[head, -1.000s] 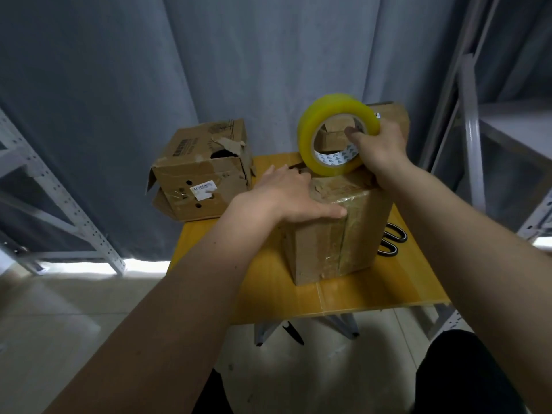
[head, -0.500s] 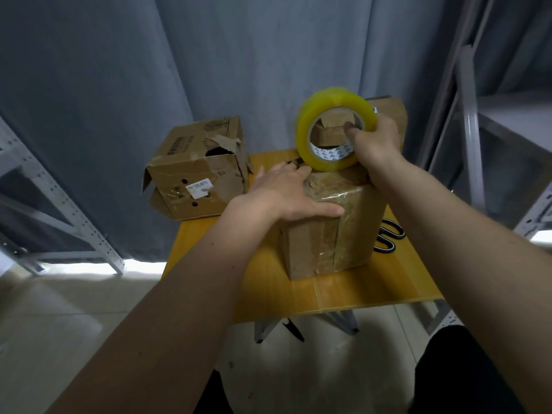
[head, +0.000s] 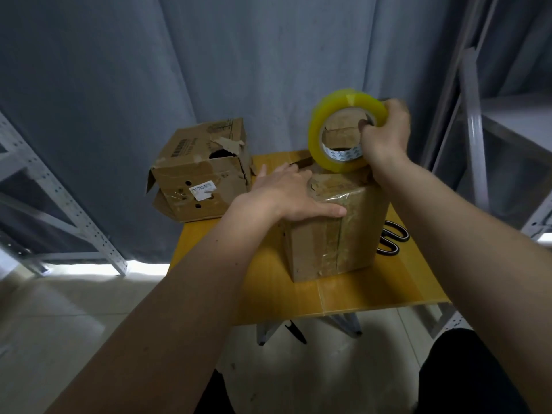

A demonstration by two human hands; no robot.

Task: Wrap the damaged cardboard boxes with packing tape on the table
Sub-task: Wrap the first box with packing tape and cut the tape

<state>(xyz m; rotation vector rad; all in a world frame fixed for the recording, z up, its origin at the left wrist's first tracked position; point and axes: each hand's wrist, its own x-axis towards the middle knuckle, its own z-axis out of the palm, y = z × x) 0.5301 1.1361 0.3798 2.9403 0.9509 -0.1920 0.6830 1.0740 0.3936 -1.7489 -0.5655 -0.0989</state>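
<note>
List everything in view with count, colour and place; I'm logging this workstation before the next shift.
taped box: 1, brown, table centre
torn box: 1, brown, table's far left corner, overhanging
third box: 1, brown, behind the tape roll, mostly hidden
tape roll: 1, yellow, above taped box's far edge
scissors: 1, black handles, right of taped box
table: 1, yellow
curtain: grey, backdrop
shelving: grey metal, both sides
left hand: flat on taped box
right hand: grips tape roll
</note>
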